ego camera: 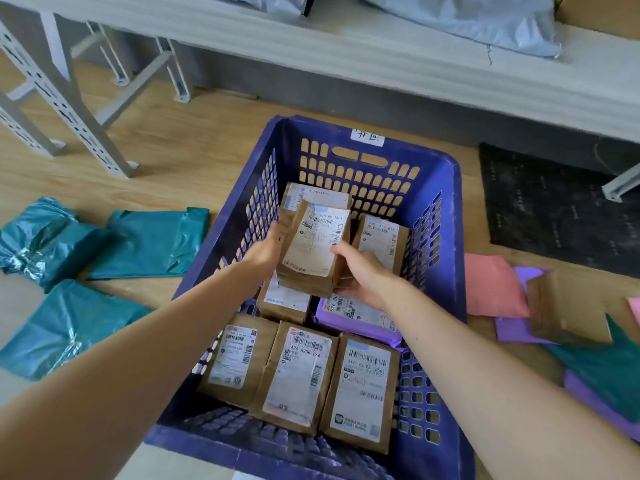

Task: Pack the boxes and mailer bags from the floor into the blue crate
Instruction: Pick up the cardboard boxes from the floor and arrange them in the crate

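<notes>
Light: bright, even; shadows soft. Glare: I note sheen on teal bags (41,247), left. Blur: brown box (568,306), right, smeared. Distortion: far shelf (346,55) bows; near corners stretch, I find.

I see a light wood-plank floor (194,133), evenly lit. Along the far side stands a grey metal rack with perforated uprights (65,109) and a low shelf board (381,64). A dark mat (547,216) lies to the right.
</notes>
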Motion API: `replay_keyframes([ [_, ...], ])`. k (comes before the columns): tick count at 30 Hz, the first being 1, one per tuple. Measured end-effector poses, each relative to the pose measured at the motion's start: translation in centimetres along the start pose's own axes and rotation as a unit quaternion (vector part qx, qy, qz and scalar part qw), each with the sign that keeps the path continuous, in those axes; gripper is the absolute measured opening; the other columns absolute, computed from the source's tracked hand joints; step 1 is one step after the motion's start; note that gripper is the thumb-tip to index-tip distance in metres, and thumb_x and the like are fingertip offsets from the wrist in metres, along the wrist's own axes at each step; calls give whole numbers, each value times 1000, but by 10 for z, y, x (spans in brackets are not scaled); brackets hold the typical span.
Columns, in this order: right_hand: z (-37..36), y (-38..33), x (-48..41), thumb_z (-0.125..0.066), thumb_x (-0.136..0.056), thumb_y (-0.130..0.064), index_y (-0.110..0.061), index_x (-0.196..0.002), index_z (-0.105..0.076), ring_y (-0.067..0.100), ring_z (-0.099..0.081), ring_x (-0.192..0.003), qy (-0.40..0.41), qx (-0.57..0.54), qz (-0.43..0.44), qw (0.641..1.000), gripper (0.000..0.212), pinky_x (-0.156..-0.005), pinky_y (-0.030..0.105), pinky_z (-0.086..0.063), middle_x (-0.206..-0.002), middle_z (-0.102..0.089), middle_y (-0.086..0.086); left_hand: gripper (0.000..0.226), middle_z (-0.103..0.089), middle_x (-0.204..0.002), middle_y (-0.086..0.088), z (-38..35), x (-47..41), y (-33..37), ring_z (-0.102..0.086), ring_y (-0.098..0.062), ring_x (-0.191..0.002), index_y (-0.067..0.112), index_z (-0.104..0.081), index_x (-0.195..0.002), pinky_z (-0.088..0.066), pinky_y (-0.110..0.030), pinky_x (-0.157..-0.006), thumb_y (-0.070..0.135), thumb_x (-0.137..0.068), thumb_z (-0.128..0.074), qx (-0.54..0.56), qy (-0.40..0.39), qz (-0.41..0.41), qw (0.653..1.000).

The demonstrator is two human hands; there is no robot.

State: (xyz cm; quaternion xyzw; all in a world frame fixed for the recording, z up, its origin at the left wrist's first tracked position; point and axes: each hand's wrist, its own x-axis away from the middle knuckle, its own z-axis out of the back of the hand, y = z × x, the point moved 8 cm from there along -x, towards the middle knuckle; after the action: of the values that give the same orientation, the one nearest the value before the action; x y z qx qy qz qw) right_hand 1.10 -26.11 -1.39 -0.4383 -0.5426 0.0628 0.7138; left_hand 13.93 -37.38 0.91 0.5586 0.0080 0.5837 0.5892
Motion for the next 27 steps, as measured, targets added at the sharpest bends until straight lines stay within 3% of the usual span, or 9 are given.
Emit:
replay_keyframes([
  [4,3,-1,-7,-58,-89,-30,-5,-114,-60,24,-68,-78,6,5,9,1000,35,-65,31,-57,-100,-71,14,74,-26,-154,-14,-10,-14,-26,-27,-32,-140,7,-26,-148,-21,-44,-115,58,-96,-11,49,-6,66,997],
  [9,9,-6,-16,-62,-87,-33,-9,-119,-59,20,-69,-86,23,14,27,999,40,-67,30,-57,-103,-72,8,77,-44,-143,-13,-18,-24,-35,-43,-31,-128,10,-41,-140,-33,-47,-110,66,-92,-16,97,-9,82,992],
  [15,-10,-12,-20,-61,-88,-33,-9,-118,-59,26,-70,-85,-11,22,22,999,38,-82,40,-58,-103,-72,14,78,-39,-149,-5,-12,-32,-45,-40,-30,-133,23,-36,-144,-26,-51,-112,72,-89,-12,236,-13,111,965],
  [18,-25,-15,-24,-61,-88,-35,-10,-117,-60,25,-68,-80,-18,49,27,998,38,-79,38,-58,-102,-71,14,81,-52,-139,-7,-11,-35,-57,-51,-31,-123,27,-48,-137,-32,-55,-105,80,-80,-23,299,-23,133,945],
  [23,-38,-20,-33,-65,-86,-37,-10,-114,-60,23,-70,-79,-8,69,26,997,39,-69,35,-59,-96,-71,8,50,-68,-107,-3,-13,-34,-57,-61,-22,-97,27,-67,-105,-43,-44,-96,61,-91,-33,355,-34,93,929],
  [25,-41,-21,-34,-67,-85,-37,-12,-118,-56,20,-69,-77,-2,74,24,997,43,-58,30,-56,-97,-70,7,38,-66,-87,0,-14,-33,-59,-60,-19,-83,26,-64,-87,-44,-40,-91,52,-94,-37,372,-27,82,924],
  [27,-43,-22,-36,-70,-83,-38,-14,-125,-50,20,-69,-81,6,82,24,996,52,-54,28,-55,-103,-68,7,29,-63,-83,-1,-15,-31,-64,-59,-19,-78,23,-62,-84,-48,-38,-82,44,-93,-43,383,-12,93,919],
])
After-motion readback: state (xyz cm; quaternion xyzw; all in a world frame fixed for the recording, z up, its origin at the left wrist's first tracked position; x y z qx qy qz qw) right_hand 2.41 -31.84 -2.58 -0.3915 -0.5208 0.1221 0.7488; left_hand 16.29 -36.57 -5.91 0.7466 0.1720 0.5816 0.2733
